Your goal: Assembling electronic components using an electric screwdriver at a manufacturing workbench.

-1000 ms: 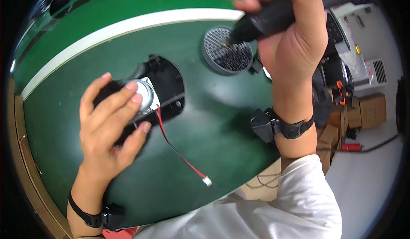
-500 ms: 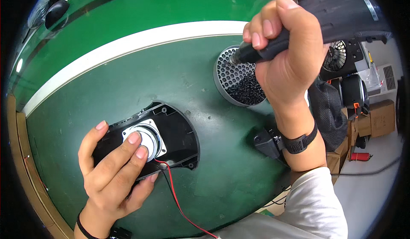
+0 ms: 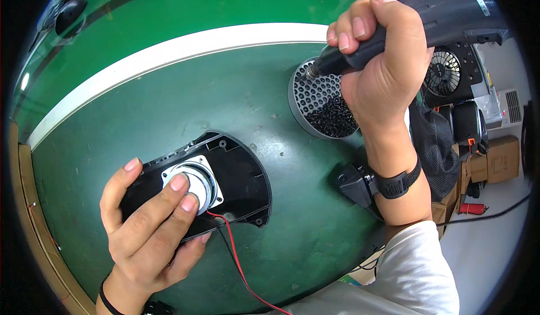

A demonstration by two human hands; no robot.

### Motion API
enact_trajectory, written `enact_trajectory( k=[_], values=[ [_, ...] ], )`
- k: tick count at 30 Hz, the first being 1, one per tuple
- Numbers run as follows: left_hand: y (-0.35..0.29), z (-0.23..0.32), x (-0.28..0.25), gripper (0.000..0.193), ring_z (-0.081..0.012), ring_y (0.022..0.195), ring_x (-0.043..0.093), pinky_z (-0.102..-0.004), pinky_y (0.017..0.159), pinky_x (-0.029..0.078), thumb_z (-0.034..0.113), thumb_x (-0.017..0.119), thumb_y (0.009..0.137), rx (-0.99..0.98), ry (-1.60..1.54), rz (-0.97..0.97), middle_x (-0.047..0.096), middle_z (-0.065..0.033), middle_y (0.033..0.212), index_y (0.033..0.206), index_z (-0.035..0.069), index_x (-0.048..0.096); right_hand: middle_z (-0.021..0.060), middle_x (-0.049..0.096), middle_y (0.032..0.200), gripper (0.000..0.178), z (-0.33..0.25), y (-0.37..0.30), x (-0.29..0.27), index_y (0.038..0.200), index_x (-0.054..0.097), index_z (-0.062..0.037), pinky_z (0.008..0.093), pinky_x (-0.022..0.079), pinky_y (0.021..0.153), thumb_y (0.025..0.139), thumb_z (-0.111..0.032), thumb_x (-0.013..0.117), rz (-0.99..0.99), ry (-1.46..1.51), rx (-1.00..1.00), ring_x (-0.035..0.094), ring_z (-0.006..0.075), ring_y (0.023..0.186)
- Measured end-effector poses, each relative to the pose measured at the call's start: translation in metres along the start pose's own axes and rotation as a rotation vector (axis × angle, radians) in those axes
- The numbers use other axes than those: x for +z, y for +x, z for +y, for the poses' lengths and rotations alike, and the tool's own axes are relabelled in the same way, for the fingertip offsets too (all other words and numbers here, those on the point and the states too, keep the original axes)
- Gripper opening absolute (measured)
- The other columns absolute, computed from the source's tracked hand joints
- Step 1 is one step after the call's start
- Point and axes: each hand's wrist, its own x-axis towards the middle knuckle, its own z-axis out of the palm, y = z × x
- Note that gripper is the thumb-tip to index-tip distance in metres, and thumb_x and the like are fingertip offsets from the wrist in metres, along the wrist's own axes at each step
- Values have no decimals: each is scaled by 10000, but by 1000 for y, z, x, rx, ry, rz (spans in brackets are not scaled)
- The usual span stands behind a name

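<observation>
- Head view: my left hand (image 3: pixel 143 236) is clamped over the shell (image 3: pixel 242 174), two fingertips pressed on the speaker (image 3: pixel 203 187), which sits inside that shell on the desk (image 3: pixel 306 197). I'd make that pressure firm and even, so the speaker stays seated.
- My right hand (image 3: pixel 391 62) is wrapped around the driver (image 3: pixel 439 11), its tip (image 3: pixel 313 71) at the tray (image 3: pixel 293 104) (touching or just above the holes, I can't tell).
- If it's after a screw, I'd line the tip up with one hole and press straight down, clear of the heaped screws (image 3: pixel 332 118).
- The red lead (image 3: pixel 239 264) trails past my left thumb; I'd mind not to tug it.
</observation>
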Motion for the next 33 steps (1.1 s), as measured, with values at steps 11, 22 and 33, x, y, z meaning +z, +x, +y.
enact_trajectory(
  k=[11,22,33],
  values=[
    [1,1,1,410,-415,1176,606,-629,1106,368,188,759,732,-5,8,10,706,-158,1181,1107,25,723,37,494,708,161,1,9,-17,1098,514,-76,353,462,622,955,-148,529,-157,-17,23,482,152,580],
    [4,4,4,429,-409,1154,618,-614,1100,378,170,779,701,4,-18,23,710,-162,1165,1096,12,721,34,486,700,145,-5,6,-10,1070,500,-87,349,461,605,939,-130,543,-76,-59,36,476,147,573],
    [-3,1,6,449,-445,1168,588,-576,1075,410,195,807,678,-12,-61,88,716,-142,1173,1089,28,732,-5,445,725,109,-83,16,-13,879,500,-61,286,402,675,892,-115,594,-318,238,106,449,91,615]
  ],
)
